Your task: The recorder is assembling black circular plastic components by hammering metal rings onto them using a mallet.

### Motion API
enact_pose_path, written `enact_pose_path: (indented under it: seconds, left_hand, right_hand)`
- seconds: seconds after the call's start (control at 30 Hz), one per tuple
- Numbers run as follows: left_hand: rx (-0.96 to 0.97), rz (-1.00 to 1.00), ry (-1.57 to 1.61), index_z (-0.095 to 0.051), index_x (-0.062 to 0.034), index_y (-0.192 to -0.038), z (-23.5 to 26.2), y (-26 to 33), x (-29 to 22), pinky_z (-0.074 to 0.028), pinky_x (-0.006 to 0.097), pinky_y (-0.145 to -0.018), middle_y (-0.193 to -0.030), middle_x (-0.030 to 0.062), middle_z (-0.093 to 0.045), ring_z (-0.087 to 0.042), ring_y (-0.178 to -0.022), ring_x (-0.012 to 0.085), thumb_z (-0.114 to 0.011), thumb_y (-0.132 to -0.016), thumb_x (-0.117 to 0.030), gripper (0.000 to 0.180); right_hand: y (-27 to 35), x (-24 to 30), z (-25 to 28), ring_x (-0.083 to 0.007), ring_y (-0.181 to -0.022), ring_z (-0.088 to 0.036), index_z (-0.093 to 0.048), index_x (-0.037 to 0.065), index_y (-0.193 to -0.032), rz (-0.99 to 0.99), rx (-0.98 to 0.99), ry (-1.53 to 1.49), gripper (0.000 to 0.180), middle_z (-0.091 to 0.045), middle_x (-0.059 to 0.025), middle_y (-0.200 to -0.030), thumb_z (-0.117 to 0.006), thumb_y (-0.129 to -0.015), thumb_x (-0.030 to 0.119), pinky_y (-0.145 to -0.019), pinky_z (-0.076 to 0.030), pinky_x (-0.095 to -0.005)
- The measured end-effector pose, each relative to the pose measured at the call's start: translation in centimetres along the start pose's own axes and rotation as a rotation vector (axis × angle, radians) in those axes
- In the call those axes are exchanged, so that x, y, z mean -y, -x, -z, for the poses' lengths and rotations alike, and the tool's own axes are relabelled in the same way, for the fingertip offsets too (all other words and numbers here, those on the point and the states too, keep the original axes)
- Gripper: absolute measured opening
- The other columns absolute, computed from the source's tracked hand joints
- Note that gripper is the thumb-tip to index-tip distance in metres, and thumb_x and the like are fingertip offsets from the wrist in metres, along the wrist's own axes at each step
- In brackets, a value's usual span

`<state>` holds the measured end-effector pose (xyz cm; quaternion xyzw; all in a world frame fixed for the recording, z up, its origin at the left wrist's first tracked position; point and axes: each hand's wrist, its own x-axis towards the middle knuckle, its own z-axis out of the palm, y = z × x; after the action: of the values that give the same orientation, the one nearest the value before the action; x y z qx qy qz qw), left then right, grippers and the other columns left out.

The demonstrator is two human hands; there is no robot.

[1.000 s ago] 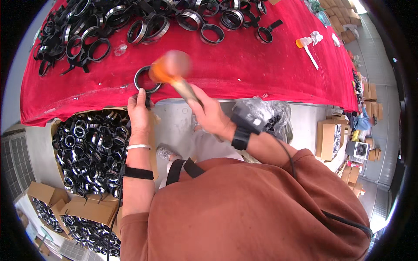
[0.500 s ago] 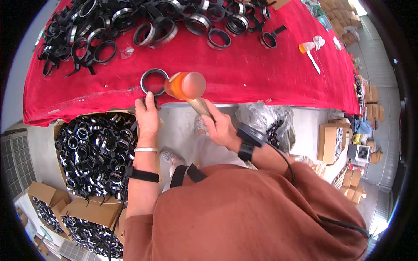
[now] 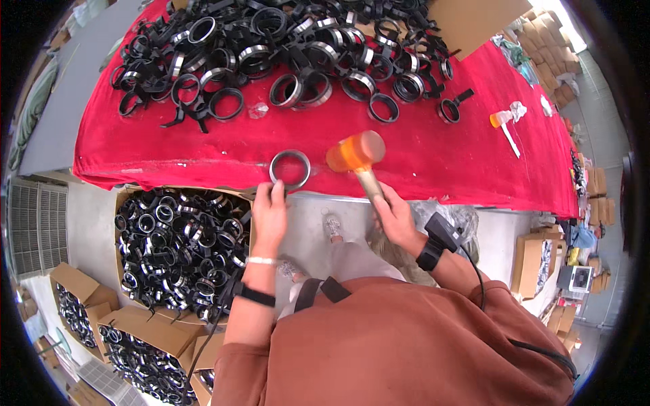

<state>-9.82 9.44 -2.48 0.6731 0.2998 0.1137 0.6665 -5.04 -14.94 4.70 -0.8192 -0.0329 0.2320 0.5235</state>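
While steadied, ring beyond left hand

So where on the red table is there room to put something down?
The red cloth is bare left of the metal ring, between the ring pile and the front edge. It is bare again right of the orange mallet, up to the small orange bottle. The back is crowded with rings.

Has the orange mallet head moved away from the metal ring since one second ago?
Yes. The mallet head was just above the ring; now it sits to the ring's right, clear of it.
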Motion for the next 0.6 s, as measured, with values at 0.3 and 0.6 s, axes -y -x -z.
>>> enact_pose_path:
  seconds: [0.3, 0.6]
  left_hand:
    - [-0.575, -0.373, -1.281, -0.057, -0.0036, -0.105, 18.4, 2.2, -0.2, -0.038, 0.042, -0.088, -0.109, 0.016, -0.054, -0.05, -0.102, 0.0315, -0.055, -0.086, -0.021, 0.026]
    - [-0.283, -1.038, -1.994, -0.061, -0.0112, -0.099, 9.6, -15.5, -13.0, -0.021, 0.063, -0.1, -0.106, 0.0045, -0.054, -0.047, -0.109, 0.0221, -0.053, -0.078, -0.015, 0.023]
  right_hand:
    - [-1.2, -0.5, 1.7, -0.0062, -0.057, -0.049, -0.042, 0.008, -0.131, 0.067, 0.074, -0.01, 0.039, -0.051, -0.0006, -0.07, -0.045, -0.094, 0.02, -0.051, -0.044, -0.023]
    - [-1.7, -0.4, 1.7, -0.0066, -0.058, -0.05, -0.042, 0.008, -0.13, 0.058, 0.109, -0.003, 0.039, -0.052, -0.0011, -0.07, -0.047, -0.093, 0.02, -0.053, -0.046, -0.0238]
